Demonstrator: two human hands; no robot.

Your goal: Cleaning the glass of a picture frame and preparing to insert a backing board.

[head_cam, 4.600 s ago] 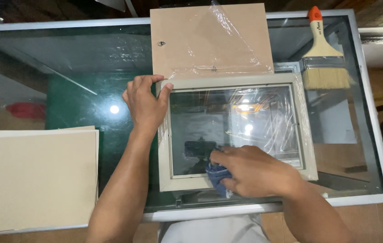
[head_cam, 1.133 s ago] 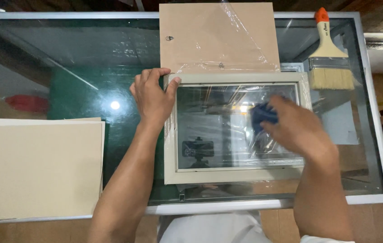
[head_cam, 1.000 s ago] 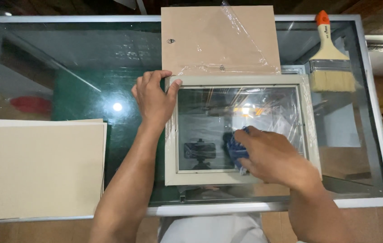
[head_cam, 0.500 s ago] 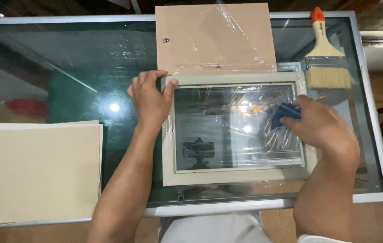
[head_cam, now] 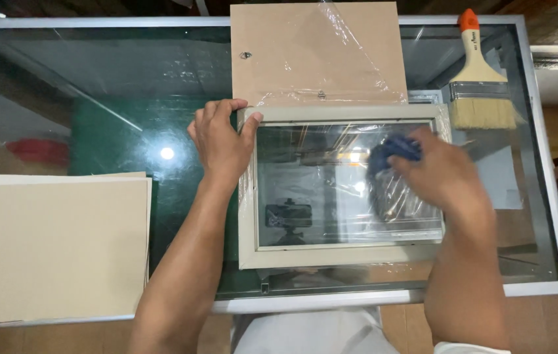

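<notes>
Picture frame (head_cam: 341,255), pale cream, lies flat near the front middle of the glass tabletop (head_cam: 95,85), long side toward the person, with loose clear plastic wrap around its edges. Left hand (head_cam: 221,145) rests flat on the frame's top-left corner, fingers (head_cam: 216,111) spread apart and laid over the corner and the tabletop beside it, thumb on the frame's top rail, nothing gripped. Right hand (head_cam: 439,174) is over the right half of the frame's glass pane, fingers curled together and clamped on a blue cloth (head_cam: 393,149), which is pressed against the pane near its upper right; hand is slightly blurred. Brown backing board (head_cam: 311,49) lies just behind the frame, touching or slightly overlapping its top edge, with crinkled clear plastic over its right part. Paintbrush (head_cam: 479,78) with orange-tipped pale handle and light bristles lies at the back right of the tabletop, handle pointing away, bristles near the frame's upper-right corner. Stack of cream sheets (head_cam: 52,249) sits on the left front of the tabletop, well apart from the frame.
</notes>
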